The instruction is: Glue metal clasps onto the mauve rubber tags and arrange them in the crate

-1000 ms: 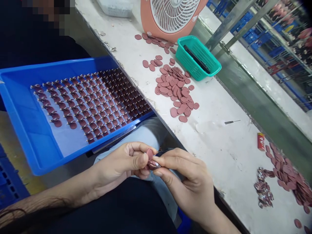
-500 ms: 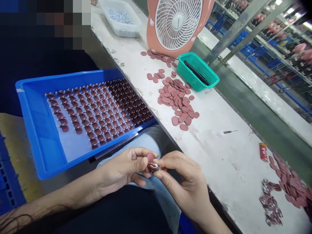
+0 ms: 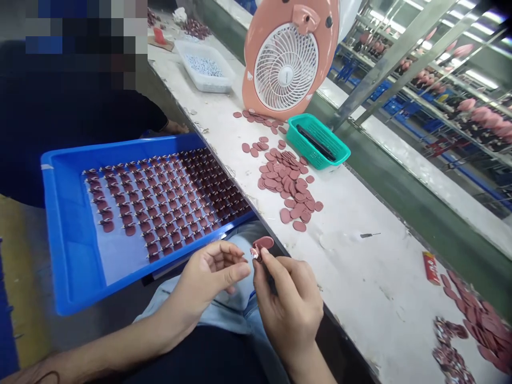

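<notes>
Between the thumb and fingers of my right hand (image 3: pixel 286 298) is a small assembled piece (image 3: pixel 262 246): a flat reddish-brown oval disc with a white and dark shiny part at one end. My left hand (image 3: pixel 218 272) is just left of it, fingers curled and thumb apart from them, with nothing visible in it. Both hands are above my lap, beside the table edge. To the left, a blue tray (image 3: pixel 76 290) holds rows of similar brown pieces on a white sheet. A heap of loose reddish-brown oval discs (image 3: pixel 290 181) lies on the white table (image 3: pixel 360 282).
An orange fan (image 3: pixel 286 74) stands at the back, near a green basket (image 3: pixel 318 140) holding a black rod. A white tub (image 3: pixel 206 66) sits farther back. Rightward are a thin needle-like tool (image 3: pixel 370 235), a red box (image 3: pixel 431 268) and small shiny parts (image 3: pixel 450 346). A person in dark clothing (image 3: pixel 80 117) is behind the tray.
My left hand has let go of the small piece and drawn slightly left. My right hand now holds it alone, turned with its disc pointing right. The camera view has tilted up.
</notes>
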Demonstrator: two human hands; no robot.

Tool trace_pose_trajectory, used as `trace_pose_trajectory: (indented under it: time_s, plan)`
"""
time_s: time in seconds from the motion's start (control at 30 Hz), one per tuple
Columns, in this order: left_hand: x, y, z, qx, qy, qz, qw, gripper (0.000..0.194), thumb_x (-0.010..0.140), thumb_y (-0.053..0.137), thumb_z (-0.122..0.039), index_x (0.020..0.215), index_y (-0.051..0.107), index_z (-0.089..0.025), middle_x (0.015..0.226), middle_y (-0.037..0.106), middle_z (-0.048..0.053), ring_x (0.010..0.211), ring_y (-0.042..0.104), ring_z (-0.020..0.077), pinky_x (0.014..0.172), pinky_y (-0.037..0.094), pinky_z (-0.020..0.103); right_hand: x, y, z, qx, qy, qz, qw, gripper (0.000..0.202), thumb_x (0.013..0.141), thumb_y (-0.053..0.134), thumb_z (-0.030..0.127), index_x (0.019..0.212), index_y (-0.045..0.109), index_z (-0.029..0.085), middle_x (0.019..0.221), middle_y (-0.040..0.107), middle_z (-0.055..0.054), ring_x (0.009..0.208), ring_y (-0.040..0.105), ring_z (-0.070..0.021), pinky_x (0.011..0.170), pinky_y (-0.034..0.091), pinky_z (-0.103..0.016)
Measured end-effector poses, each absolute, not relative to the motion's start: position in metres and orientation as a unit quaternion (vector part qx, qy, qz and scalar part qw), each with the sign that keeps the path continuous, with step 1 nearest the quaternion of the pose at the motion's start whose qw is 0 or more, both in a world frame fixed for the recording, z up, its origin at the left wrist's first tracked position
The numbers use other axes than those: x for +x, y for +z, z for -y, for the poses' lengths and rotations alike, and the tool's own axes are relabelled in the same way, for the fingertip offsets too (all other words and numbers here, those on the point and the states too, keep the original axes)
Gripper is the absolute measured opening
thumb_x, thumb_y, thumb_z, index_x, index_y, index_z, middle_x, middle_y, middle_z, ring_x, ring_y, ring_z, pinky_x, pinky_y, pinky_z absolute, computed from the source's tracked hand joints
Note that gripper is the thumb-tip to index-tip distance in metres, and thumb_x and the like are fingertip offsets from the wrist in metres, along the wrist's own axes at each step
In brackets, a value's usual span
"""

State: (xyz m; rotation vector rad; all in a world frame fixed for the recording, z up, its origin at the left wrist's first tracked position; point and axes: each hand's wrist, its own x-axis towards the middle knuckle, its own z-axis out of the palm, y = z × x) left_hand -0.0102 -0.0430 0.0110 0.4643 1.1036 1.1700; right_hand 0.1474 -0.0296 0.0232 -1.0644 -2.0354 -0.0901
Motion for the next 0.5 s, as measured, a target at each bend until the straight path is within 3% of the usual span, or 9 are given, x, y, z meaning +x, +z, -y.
trace_pose_trajectory:
  time_s: [0.23, 0.5]
  plan:
    - [-0.010, 0.009, 0.039, 0.206, 0.551, -0.497, 0.638, 0.034, 0.068, 0.094, -0.036, 0.081, 0.070, -0.017, 0.087, 0.074, 0.005, 0.076, 0.064, 0.0176, 0.056, 0.050, 0.021, 0.130, 0.008, 0.027, -0.421, -0.054, 0.815, 0.394, 0.024, 0.095, 0.066, 0.015, 0.118, 0.070, 0.019, 0.081, 0.067, -0.005, 0.069, 0.057, -0.0159, 0.063, 0.048, -0.029]
    - [-0.030, 0.002, 0.035, 0.237, 0.557, -0.565, 0.560, 0.028, 0.079, 0.084, -0.042, 0.086, 0.072, -0.018, 0.089, 0.077, 0.007, 0.077, 0.067, 0.0198, 0.058, 0.052, 0.024, 0.111, 0.009, 0.033, -0.368, -0.047, 0.836, 0.403, 0.027, 0.089, 0.072, 0.012, 0.116, 0.071, 0.015, 0.079, 0.070, -0.006, 0.062, 0.060, -0.0159, 0.054, 0.051, -0.029]
